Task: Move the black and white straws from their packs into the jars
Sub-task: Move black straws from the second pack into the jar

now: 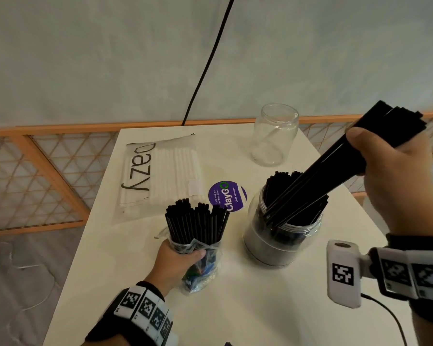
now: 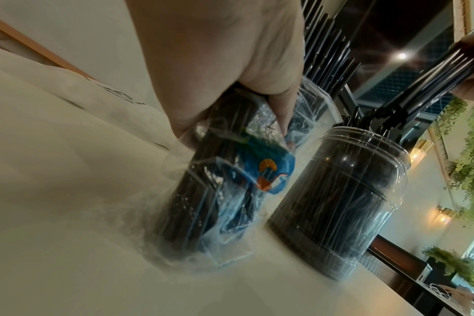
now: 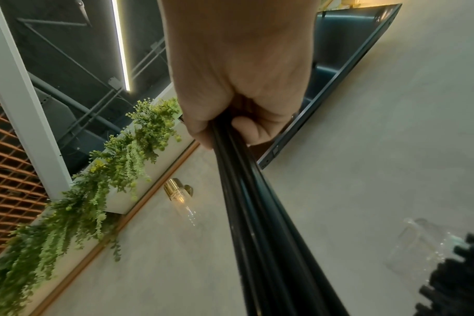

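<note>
1. The right hand [image 1: 395, 186] has its grip clamped on a slanted bundle of black plastic straws [image 1: 335, 171]; below that grip, their lower ends sit inside the clear round plastic jar [image 1: 280, 243].
2. The left hand [image 1: 178, 260] has its grip clamped round the upright clear plastic pack of black straws [image 1: 198, 236] on the white worktop [image 1: 260, 308].
3. Beyond the left grip lies the flat pack of white straws [image 1: 170, 176]; beyond the filled jar stands an empty clear glass jar [image 1: 274, 136].

Black straws [image 1: 318, 181] gripped in the right hand [image 1: 400, 181] are seen as smooth, slightly glossy plastic. Under the left hand [image 1: 175, 260], the pack [image 1: 200, 270] is noted as thin, crinkled clear film. The jars [image 1: 275, 236] appear clear and glossy, on a matt white table [image 1: 235, 308].
</note>
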{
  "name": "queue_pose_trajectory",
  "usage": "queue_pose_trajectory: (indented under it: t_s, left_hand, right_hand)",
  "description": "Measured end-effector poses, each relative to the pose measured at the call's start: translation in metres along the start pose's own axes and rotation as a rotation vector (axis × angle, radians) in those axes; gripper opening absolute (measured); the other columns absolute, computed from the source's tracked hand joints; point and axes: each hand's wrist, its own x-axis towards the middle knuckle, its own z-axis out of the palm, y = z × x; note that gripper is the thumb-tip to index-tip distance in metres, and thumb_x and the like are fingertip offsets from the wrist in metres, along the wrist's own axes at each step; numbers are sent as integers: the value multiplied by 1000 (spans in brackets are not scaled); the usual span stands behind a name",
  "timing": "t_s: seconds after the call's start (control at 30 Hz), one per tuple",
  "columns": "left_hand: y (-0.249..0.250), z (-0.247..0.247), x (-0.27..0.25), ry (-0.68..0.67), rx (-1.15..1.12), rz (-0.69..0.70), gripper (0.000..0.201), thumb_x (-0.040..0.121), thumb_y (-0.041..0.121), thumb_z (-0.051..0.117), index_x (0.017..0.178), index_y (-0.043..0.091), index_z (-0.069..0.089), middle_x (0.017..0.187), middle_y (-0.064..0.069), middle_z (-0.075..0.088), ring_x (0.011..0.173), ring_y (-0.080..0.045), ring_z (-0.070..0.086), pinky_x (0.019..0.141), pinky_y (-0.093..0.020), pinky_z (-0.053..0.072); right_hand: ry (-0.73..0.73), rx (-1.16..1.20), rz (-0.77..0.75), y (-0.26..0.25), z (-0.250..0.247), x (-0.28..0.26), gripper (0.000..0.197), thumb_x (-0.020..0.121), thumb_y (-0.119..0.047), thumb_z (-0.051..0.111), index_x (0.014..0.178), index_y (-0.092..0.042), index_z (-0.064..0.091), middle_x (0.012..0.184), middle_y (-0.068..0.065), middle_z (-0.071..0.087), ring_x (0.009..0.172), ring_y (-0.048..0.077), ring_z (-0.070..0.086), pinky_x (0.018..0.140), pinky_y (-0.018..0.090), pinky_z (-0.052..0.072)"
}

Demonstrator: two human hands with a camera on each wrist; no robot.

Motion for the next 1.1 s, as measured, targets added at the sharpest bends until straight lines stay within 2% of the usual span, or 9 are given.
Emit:
queue_pose_trajectory:
  t_s: [0.3, 0.47, 0.6, 0.67, 0.73, 0.8, 0.93, 1.03, 1.1]
  left_hand:
    - [-1, -1, -1, -2, 10, -6, 42, 68, -12, 74, 84, 25, 62, 68, 24, 70, 67, 9, 65, 71, -23, 50]
    - [-2, -2, 0, -6, 19, 5, 42, 67, -11, 74, 84, 26, 63, 70, 23, 71, 69, 7, 66, 65, -14, 55]
    - [-3, -2, 0, -3, 14, 6, 41, 61, -2, 80, 87, 25, 64, 74, 21, 72, 72, 4, 67, 65, -14, 55]
    - [-3, -2, 0, 0, 22, 1, 41, 66, -9, 77, 86, 24, 64, 72, 21, 72, 71, 5, 67, 66, -16, 55]
    - [-3, -2, -1, 0, 34, 1, 40, 67, -11, 74, 85, 23, 64, 70, 21, 71, 69, 6, 67, 67, -17, 53]
    - [-2, -2, -1, 4, 46, 4, 39, 67, -10, 75, 83, 23, 63, 68, 22, 71, 68, 6, 66, 65, -15, 53]
    - [-1, -3, -1, -1, 34, 5, 40, 68, -11, 74, 84, 24, 62, 68, 24, 70, 68, 7, 66, 67, -15, 53]
    - [-3, -2, -1, 2, 21, -4, 40, 67, -11, 75, 84, 23, 62, 68, 23, 71, 67, 7, 66, 72, -22, 51]
    - [-3, -1, 0, -7, 25, 6, 40, 67, -11, 74, 84, 23, 63, 68, 23, 71, 68, 7, 66, 70, -20, 51]
  right_hand:
    - [11, -130, 35, 15, -13, 18, 24, 82, -11, 58, 62, -23, 54, 51, -15, 53, 51, -1, 49, 48, 15, 42]
    - [-4, -114, 80, 23, -12, 19, 14, 77, -18, 60, 63, -21, 58, 60, -7, 52, 61, 13, 52, 57, 26, 45]
    - [-163, -216, 48, 32, -1, 2, 19, 81, -10, 64, 79, 8, 57, 68, 12, 54, 58, 12, 52, 52, 16, 43]
    - [-197, -269, 64, 37, 4, -7, 21, 81, -6, 65, 76, 12, 56, 63, 13, 51, 50, 6, 47, 47, 12, 40]
    - [-184, -320, 95, 44, 8, -15, 22, 78, -10, 67, 71, 7, 56, 60, 9, 52, 51, 7, 50, 50, 20, 44]
    - [-152, -397, 160, 54, 10, -22, 16, 74, -16, 70, 80, -7, 58, 72, 3, 58, 72, 18, 60, 64, 35, 53]
    - [-146, -416, 360, 68, 14, -38, 68, 68, -16, 74, 123, -37, 42, 110, -8, 41, 120, 27, 41, 99, 51, 42]
    - [-177, -477, 378, 72, 21, -47, 89, 69, -13, 75, 140, -33, 26, 119, -10, 34, 140, 23, 13, 114, 50, 20]
    - [-200, -564, 371, 76, 23, -48, 84, 70, -17, 76, 140, -29, 30, 118, -14, 36, 143, 20, 3, 116, 50, 11]
